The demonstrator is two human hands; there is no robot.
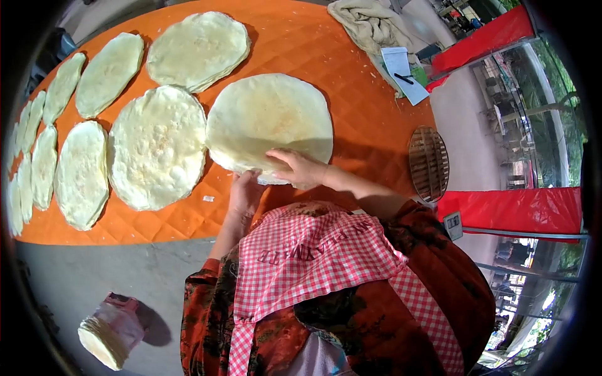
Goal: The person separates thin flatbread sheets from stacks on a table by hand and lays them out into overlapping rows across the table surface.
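A large round flatbread lies on top of a pile right in front of me. My left hand is at its near edge, with the fingertips closed on the rim. My right hand rests on the near part of the same flatbread, fingers stretched out to the left. Part of its fingers is hard to make out against the bread. Touching this pile on the left is a bubbly flatbread stack. Another flatbread stack lies behind.
Several more flatbread piles line the left of the orange tablecloth. At right are a round slatted rack, a notepad with a pen, and a crumpled cloth. A bagged stack of flatbread stands below the table edge.
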